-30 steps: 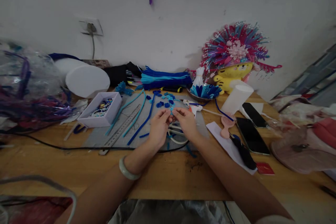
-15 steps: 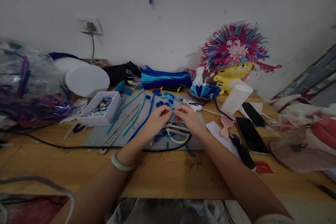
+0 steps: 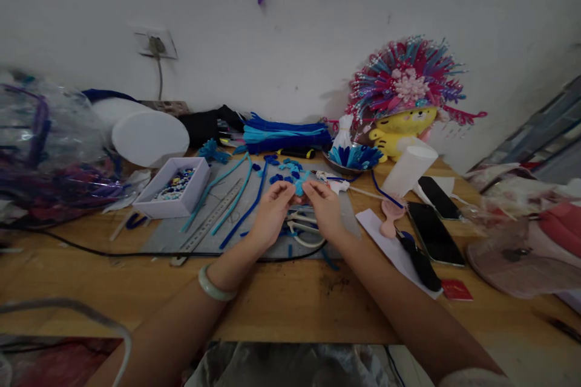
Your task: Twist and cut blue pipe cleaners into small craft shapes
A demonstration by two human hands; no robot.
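Observation:
Between my fingertips is a small light-blue fuzzy piece [image 3: 299, 185], bent from what looks like pipe cleaner. My left hand [image 3: 273, 210] pinches it from the left, and my right hand [image 3: 325, 208] pinches it from the right. Its lower part is partly hidden by the fingers. Just below my hands, white-handled scissors [image 3: 307, 230] lie on the grey mat [image 3: 166, 236]. Beyond my fingers are several small blue fuzzy pieces [image 3: 278, 179]. To the left, long blue pipe cleaners [image 3: 246, 211] lie beside a metal ruler [image 3: 213, 220].
A white box of beads [image 3: 196, 198] stands left of the mat. Behind are a bundle of blue pipe cleaners [image 3: 288, 134] and a bowl of blue pieces [image 3: 347, 170]. On the right lie a pink brush [image 3: 389, 217] and phones [image 3: 436, 234]. A black cable [image 3: 113, 253] crosses the front.
My hands have turned so that the light-blue piece shows more clearly between the fingertips. My left forearm has shifted slightly to the right.

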